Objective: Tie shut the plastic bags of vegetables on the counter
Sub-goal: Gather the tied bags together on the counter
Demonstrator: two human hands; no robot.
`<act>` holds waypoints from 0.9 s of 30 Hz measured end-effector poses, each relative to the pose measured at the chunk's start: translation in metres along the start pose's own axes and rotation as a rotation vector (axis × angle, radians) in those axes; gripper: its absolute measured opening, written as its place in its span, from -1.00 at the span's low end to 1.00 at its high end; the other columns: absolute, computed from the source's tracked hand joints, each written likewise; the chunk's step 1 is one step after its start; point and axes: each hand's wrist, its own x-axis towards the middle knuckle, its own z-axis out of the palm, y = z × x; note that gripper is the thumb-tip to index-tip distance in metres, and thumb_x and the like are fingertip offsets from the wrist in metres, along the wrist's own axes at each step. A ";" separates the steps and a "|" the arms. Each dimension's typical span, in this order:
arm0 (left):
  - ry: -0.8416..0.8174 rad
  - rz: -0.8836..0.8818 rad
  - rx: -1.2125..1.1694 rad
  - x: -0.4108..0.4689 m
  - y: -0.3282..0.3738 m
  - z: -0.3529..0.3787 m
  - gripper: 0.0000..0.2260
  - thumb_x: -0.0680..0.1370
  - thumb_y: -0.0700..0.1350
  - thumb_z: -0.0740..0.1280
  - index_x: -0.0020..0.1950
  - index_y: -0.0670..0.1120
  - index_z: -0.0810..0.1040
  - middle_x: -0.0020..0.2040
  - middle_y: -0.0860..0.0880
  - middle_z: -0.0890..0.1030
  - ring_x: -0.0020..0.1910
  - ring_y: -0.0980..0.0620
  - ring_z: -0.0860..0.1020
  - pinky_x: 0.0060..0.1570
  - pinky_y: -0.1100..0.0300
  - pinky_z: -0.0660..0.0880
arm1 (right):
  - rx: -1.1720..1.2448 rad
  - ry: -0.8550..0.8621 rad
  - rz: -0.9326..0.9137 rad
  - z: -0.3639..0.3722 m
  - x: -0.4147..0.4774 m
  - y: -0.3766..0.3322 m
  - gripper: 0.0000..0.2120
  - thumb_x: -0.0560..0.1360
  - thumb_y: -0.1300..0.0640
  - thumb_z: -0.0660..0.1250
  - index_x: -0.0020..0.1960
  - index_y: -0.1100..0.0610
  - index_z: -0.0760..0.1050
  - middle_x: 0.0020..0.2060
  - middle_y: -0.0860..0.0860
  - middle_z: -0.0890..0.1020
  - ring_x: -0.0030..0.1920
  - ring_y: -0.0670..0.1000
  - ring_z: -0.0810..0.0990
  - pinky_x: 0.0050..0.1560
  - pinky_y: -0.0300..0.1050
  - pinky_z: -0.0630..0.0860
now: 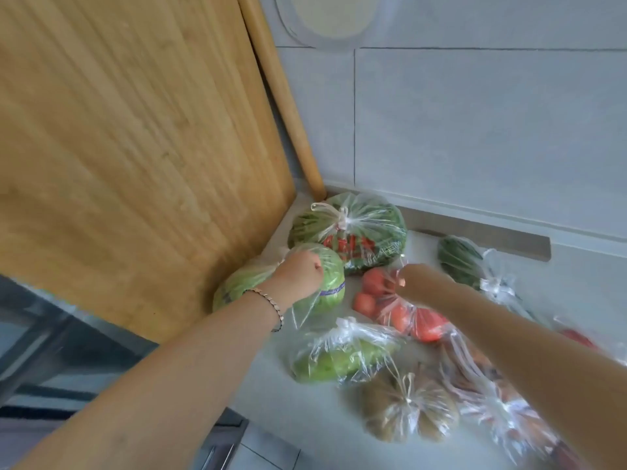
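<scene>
You are working on a pale counter in a tiled corner, a wooden cutting board leaning at the left. Your left hand is closing in a fist on the film of the cabbage bag beside the board: a heavy, round load in thin, slippery plastic, so gather loose film above it, never the stretched skin. Your right hand is blurring over the tomato bag; its grip I cannot tell.

Clear, glossy, crinkled plastic bags on a smooth matt counter, beside a grained wooden board
</scene>
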 end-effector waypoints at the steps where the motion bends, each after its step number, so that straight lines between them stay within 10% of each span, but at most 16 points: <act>1: -0.001 -0.002 0.009 0.015 -0.001 -0.005 -0.79 0.57 -0.18 0.16 -0.09 -0.22 0.56 -0.18 -0.16 0.59 -0.28 -0.04 0.47 -0.36 0.20 0.34 | -0.013 0.003 0.013 -0.002 0.014 0.002 -0.74 0.55 0.14 0.13 0.13 0.17 0.51 -0.15 0.01 0.58 -0.13 -0.01 0.57 -0.19 -0.28 0.51; 9: 0.016 0.183 0.139 0.117 -0.005 -0.003 -0.65 0.53 -0.09 0.27 0.29 -0.13 0.35 0.31 -0.08 0.39 0.22 -0.10 0.44 0.16 0.00 0.43 | 0.013 -0.042 0.299 0.017 0.053 0.014 -0.45 0.40 -0.22 0.30 0.23 0.08 0.27 0.13 0.10 0.42 0.11 0.11 0.49 0.13 -0.03 0.49; 15: -0.094 0.363 0.320 0.188 0.007 0.003 -0.56 0.51 -0.11 0.25 0.37 -0.08 0.27 0.36 -0.09 0.36 0.26 -0.13 0.42 0.18 0.02 0.37 | 0.173 -0.054 0.413 0.030 0.056 0.012 -0.60 0.42 0.15 0.33 0.20 0.10 0.27 0.08 0.08 0.44 -0.11 -0.01 0.45 -0.06 -0.19 0.51; 21: -0.122 0.462 0.548 0.203 0.005 0.016 -0.66 0.50 -0.04 0.25 0.23 -0.11 0.33 0.15 -0.11 0.54 0.16 -0.16 0.46 0.11 0.02 0.36 | 0.166 0.021 0.561 0.036 0.057 0.000 -0.37 0.43 0.30 0.24 0.40 0.07 0.05 -0.33 -0.11 0.39 -0.29 -0.06 0.51 -0.42 -0.25 0.42; 27: 0.047 0.452 0.134 0.205 -0.010 -0.008 -0.80 0.53 -0.09 0.20 0.11 -0.14 0.36 -0.20 -0.16 0.56 -0.18 -0.21 0.54 -0.31 0.09 0.35 | 0.046 0.006 0.491 0.024 0.061 -0.003 -0.51 0.51 0.24 0.10 0.41 0.08 0.07 -0.39 -0.10 0.37 -0.38 -0.07 0.42 -0.52 -0.29 0.18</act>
